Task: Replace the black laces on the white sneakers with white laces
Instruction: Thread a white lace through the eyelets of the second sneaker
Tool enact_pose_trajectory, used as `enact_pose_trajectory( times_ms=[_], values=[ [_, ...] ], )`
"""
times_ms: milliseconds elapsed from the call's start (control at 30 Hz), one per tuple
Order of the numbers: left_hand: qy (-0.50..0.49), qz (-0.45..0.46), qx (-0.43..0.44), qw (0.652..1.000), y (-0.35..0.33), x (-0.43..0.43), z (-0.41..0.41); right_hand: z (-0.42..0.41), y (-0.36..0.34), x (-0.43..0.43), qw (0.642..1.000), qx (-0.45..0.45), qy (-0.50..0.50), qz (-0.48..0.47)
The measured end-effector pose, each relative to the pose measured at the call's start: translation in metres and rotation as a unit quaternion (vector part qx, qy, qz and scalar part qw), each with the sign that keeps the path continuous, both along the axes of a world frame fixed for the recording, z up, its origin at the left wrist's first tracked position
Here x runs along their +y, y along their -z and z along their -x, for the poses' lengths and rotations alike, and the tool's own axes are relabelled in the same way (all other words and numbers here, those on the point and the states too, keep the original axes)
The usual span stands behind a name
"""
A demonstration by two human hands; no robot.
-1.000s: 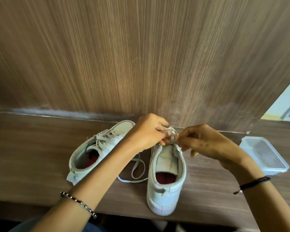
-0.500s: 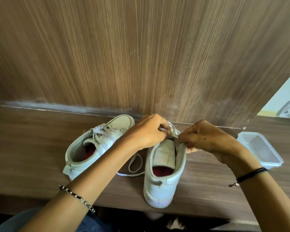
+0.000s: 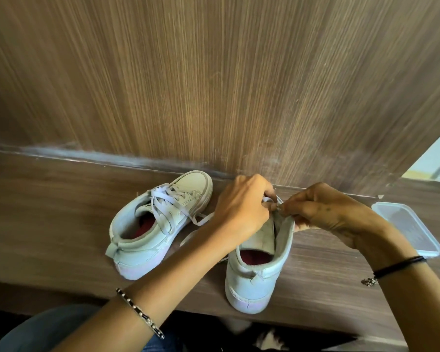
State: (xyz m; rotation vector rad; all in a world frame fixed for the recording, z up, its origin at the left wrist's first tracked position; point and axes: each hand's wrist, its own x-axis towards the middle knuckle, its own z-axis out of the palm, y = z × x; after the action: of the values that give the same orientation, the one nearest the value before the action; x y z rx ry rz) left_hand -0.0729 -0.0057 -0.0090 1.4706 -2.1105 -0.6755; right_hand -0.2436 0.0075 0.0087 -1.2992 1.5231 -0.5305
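Near sneaker (image 3: 252, 283) stands upright on the wood table (image 3: 48, 224), heel toward the camera, toe hidden under the hands, red insole showing. Left hand (image 3: 241, 212) is over the sneaker's lacing area, fingers (image 3: 262, 196) curled in and pinching a white lace (image 3: 267, 199) at the top of the tongue. Right hand (image 3: 325, 212) comes in from the right of that sneaker, thumb and forefinger pinched on the same lace just beside the left fingertips; its lower fingers (image 3: 299, 226) touch the sneaker's right collar edge. Which eyelet the lace is in: cannot tell, the hands cover it.

Second sneaker (image 3: 148, 240) lies left of the near sneaker, angled with its toe toward the wood panel (image 3: 214, 85), already laced in white. A loose lace end (image 3: 201, 219) trails on the table between the two sneakers, partly under the left forearm.

Clear plastic container (image 3: 407, 224) sits right of the near sneaker, apart from it, behind the right wrist. Bead bracelet (image 3: 140, 312) is on the left wrist, black cord bracelet (image 3: 399, 265) on the right.
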Motion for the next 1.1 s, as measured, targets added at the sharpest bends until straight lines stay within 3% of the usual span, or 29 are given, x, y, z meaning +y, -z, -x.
enact_pose_trajectory(
  times_ms=[167, 300, 767, 1000, 1100],
  values=[
    [-0.016, 0.048, -0.112, 0.992, -0.002, 0.012, 0.007, 0.001, 0.0, 0.0, 1.0, 0.003, -0.003, -0.003],
    [-0.031, 0.062, -0.151, 0.986, -0.001, 0.014, 0.005, 0.001, 0.001, 0.0, 1.0, 0.003, -0.01, -0.003],
    [-0.078, -0.008, -0.031, 0.996, 0.008, 0.012, 0.006, 0.004, 0.004, 0.001, 0.999, -0.027, -0.021, 0.008],
    [-0.072, -0.011, -0.053, 0.996, 0.004, 0.013, 0.003, 0.013, 0.009, 0.002, 0.998, -0.058, -0.035, 0.014],
    [-0.067, 0.002, -0.066, 0.996, 0.004, 0.013, 0.003, 0.014, 0.009, 0.002, 0.998, -0.023, -0.04, 0.049]
  ],
)
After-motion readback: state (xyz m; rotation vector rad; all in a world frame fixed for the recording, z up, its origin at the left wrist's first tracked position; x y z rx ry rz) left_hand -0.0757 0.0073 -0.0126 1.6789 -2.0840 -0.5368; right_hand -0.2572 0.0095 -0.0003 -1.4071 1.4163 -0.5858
